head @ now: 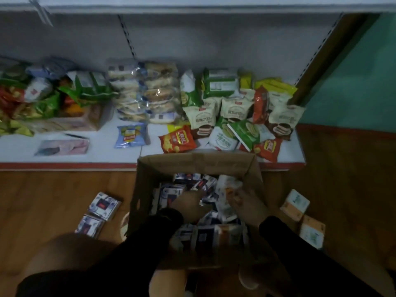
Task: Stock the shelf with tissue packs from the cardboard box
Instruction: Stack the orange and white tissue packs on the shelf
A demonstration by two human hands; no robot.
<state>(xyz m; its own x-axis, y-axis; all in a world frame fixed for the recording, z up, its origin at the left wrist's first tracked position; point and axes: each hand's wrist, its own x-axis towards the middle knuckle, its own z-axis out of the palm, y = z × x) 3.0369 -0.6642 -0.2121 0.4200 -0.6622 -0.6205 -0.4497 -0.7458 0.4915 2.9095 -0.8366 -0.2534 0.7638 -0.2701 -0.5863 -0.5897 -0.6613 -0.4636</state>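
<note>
The tissue packs (201, 211) lie jumbled in the open cardboard box (192, 163) at the bottom middle of the frame, and both hands are down inside it. The left hand (188, 203) rests flat on the dark packs with fingers spread, while the right hand (248, 205) curls its fingers around a pale pack (227, 185) — blurry, though. More packs sit on the wood floor (53, 194) at lower left (102, 205) and lower right (294, 203), and above the box the white shelf (102, 153) holds snack bags (177, 141).
</note>
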